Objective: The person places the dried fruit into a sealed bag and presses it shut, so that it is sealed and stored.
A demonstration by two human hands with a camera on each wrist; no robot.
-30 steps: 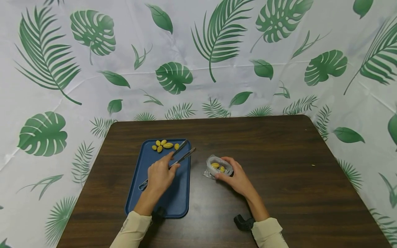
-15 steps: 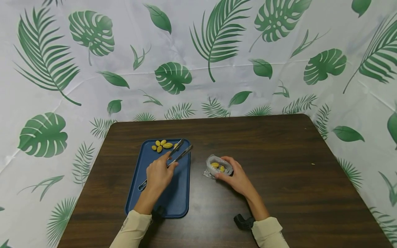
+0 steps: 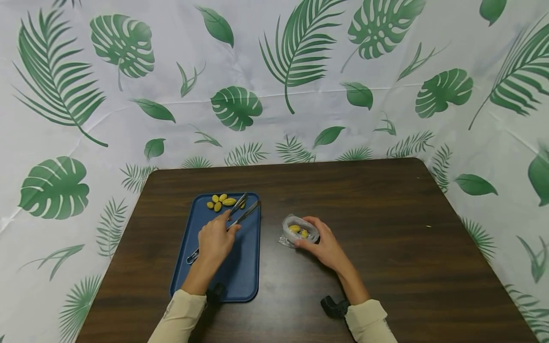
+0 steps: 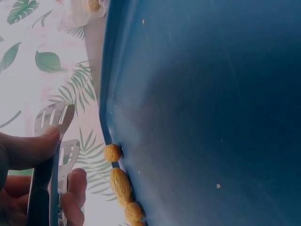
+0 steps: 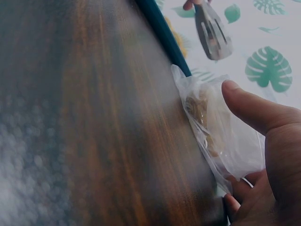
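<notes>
Looks part done, with more left to do

Both your hands are busy. Your left hand [image 3: 214, 238] grips the tongs [image 3: 245, 214] over the blue tray [image 3: 240, 267], with the thumb on one side and fingers on the other. The tong tips stand apart and squeeze nothing. They point at the far right corner of the tray.

Your right hand [image 3: 323, 244] holds the small see-through tub [image 5: 240, 146], thumb on one side and fingers around the other. The tub is to the right of the tray, well apart from it, at the brown bench [image 3: 364, 205]. Some crinkly plastic [image 3: 286, 242] hangs about it.

The yellow pieces [image 3: 229, 202] are in two places. You can count six on the tray, all up by its far edge. Five sit close together, and one lies to their right, near the tong tips. In the tub you can see at least two more. The plastic makes it hard to tell if others hide there.

So the work looks partway along. Going by your empty tongs over the tray, I guess the pieces in the tub are done, and the six on the tray are left to pick up.
</notes>
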